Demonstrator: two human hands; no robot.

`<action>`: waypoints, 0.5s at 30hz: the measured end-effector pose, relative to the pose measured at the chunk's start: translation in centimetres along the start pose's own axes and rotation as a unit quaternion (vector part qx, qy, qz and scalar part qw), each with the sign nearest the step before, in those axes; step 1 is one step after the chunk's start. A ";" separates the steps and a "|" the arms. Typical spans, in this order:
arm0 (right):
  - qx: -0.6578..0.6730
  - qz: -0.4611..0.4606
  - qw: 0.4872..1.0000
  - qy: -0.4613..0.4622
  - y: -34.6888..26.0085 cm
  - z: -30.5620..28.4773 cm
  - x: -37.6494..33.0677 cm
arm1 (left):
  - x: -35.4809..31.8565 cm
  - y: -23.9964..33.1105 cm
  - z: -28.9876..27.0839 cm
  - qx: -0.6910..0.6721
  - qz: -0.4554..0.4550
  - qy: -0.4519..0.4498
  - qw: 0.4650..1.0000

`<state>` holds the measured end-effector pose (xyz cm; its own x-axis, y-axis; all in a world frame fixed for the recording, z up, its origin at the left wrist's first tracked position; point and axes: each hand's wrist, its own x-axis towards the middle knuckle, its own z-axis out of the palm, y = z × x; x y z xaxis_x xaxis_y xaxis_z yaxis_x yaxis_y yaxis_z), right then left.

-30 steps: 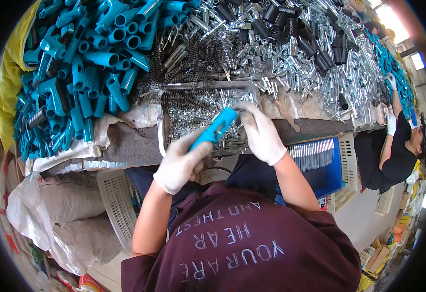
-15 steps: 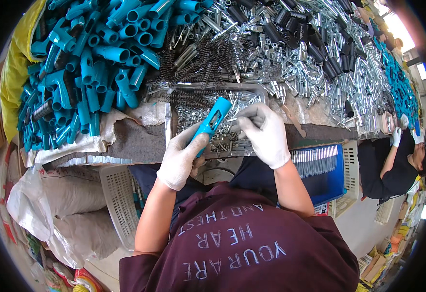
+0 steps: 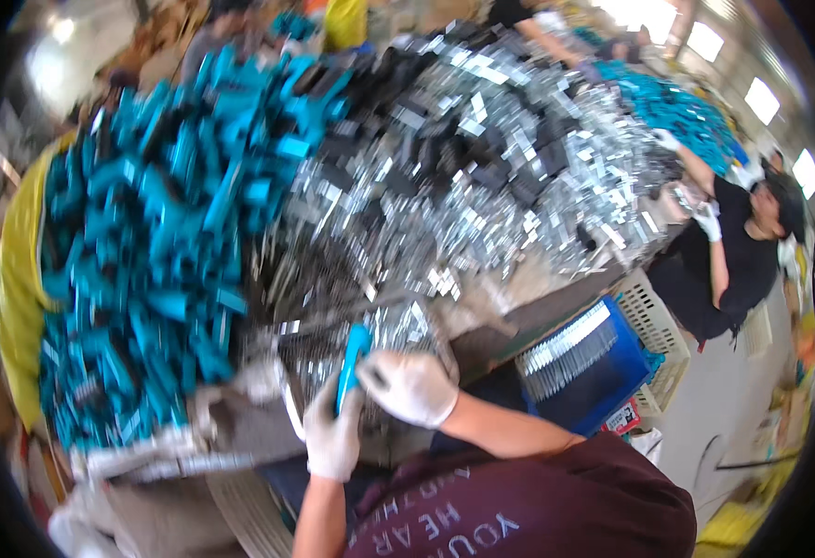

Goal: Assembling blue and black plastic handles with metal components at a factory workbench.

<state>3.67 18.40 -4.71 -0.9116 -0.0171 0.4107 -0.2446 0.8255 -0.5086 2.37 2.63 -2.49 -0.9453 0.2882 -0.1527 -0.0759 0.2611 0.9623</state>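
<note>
At the metal tray's (image 3: pixel 289 402) near-left edge, the left hand (image 3: pixel 332 435) grasps a teal tubular housing (image 3: pixel 355 351) whose far end juts over the tray; just beside it the right hand (image 3: pixel 414 387) is curled, its grip too blurred to tell. Heaped teal casings (image 3: pixel 161 279) crowd the tray's left, leaving a narrow strip of pale table covering (image 3: pixel 540 281) to its right.

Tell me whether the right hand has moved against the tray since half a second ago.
Yes, leftward: judged against the tray, the right hand has come in from the right rim, closer to the teal tube.
</note>
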 end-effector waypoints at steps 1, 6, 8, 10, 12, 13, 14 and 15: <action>0.044 0.007 0.999 0.024 -0.1 -0.2 0.0 | -0.3 -0.3 0.1 -0.039 0.008 0.006 0.999; 0.289 0.186 0.938 -0.042 0.5 -2.6 0.2 | -1.0 -0.7 0.7 -0.112 -0.032 -0.014 0.993; 0.558 0.207 0.802 -0.038 1.2 -0.4 -0.4 | -0.2 -0.2 1.5 -0.163 -0.037 -0.042 0.985; 0.621 0.243 0.743 -0.049 1.0 -1.2 -0.1 | -0.1 1.9 1.5 -0.218 -0.102 -0.063 0.968; 0.669 0.246 0.701 -0.038 0.9 -1.0 -0.2 | 0.6 1.9 1.4 -0.194 -0.078 -0.066 0.976; 0.684 0.248 0.685 -0.024 0.8 -1.0 -0.2 | 0.9 2.0 1.5 -0.175 -0.061 -0.066 0.981; 0.700 0.251 0.669 -0.011 0.8 -1.0 -0.3 | 1.3 2.2 2.0 -0.150 -0.039 -0.047 0.987; 0.702 0.247 0.668 -0.009 1.0 -0.5 -0.5 | 1.6 2.1 2.4 -0.128 -0.036 -0.036 0.991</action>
<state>4.07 19.52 -5.03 -0.9963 0.0449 -0.0733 0.0308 -0.6097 -0.7920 1.51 5.87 -1.25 -0.9105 0.3442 -0.2291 -0.2282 0.0437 0.9726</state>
